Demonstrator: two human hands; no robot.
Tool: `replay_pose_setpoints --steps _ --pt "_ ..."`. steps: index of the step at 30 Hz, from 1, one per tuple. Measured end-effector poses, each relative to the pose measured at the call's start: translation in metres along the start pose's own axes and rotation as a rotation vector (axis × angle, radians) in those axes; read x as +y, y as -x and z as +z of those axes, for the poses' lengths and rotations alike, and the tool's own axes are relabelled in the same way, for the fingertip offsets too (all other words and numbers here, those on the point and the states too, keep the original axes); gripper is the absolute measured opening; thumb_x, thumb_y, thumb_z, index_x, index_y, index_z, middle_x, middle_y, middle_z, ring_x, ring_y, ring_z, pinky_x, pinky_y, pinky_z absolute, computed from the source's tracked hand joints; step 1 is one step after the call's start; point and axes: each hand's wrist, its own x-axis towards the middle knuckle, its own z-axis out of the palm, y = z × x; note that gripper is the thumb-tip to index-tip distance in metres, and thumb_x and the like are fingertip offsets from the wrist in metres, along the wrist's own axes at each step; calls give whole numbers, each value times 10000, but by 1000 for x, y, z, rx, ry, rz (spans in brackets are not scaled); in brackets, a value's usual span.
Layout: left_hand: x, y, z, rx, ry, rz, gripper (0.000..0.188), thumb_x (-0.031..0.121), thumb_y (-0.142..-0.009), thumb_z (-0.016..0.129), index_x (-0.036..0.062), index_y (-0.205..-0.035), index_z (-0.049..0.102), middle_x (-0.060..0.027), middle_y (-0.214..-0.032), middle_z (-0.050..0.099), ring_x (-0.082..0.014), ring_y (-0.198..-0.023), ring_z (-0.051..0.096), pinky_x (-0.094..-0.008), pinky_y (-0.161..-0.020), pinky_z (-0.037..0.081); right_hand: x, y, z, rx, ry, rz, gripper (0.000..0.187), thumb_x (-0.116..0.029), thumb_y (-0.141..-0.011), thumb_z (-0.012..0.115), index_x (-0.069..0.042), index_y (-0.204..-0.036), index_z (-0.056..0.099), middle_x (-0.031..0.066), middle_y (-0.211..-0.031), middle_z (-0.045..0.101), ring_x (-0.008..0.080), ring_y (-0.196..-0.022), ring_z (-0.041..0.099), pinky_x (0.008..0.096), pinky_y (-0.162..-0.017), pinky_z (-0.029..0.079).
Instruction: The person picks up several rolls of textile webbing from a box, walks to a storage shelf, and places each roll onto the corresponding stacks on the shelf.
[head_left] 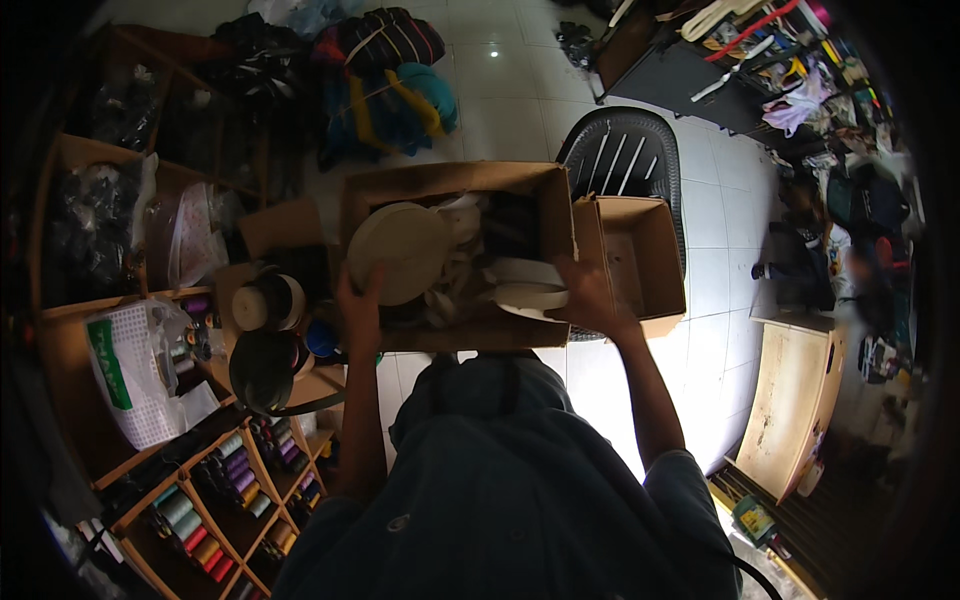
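Note:
A cardboard box (455, 172) stands in front of me, with rolls of flat cream tape or webbing inside. My left hand (360, 300) is closed on the edge of a large round cream roll (400, 250), its thumb lying on the flat face. At the box's right wall, my right hand (590, 295) is closed at the end of a second cream roll (528, 287), which stands on edge; its fingertips are partly hidden. Loose cream strips (445, 295) hang between the two rolls. Something dark lies deeper in the box.
An open smaller carton (645, 255) rests by a black chair (640, 130) on the right. To the left are more tape rolls (265, 300) and wooden shelves (240, 520) of coloured thread spools. Bagged bundles (390, 110) lie farther off. A wooden cabinet (785, 410) stands right.

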Motion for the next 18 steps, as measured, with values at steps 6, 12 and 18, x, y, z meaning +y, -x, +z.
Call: replay_pose_setpoints --steps 6,12,18 --pt "-6 28 -46 -52 190 16 459 178 -780 714 0 -1164 535 -95 -1079 575 -172 -971 551 -295 -841 446 -44 48 -65 312 65 -41 680 -225 -547 832 -4 -1122 545 209 -938 604 364 -852 603 421 -756 490" --pt "-9 61 -73 -140 374 -282 556 81 -701 735 20 -1203 503 -85 -1074 577 -174 -964 563 -303 -831 466 -80 83 -110 446 -241 85 684 -115 -489 855 18 -1079 536 161 -922 640 258 -861 633 351 -795 492" --pt "33 59 -67 -842 327 -102 589 93 -566 721 -15 -1124 564 -132 -1264 478 -226 -1094 523 -346 -881 448 -111 105 -116 458 -215 66 681 -92 -480 855 16 -1070 533 152 -940 653 223 -881 629 330 -833 476"
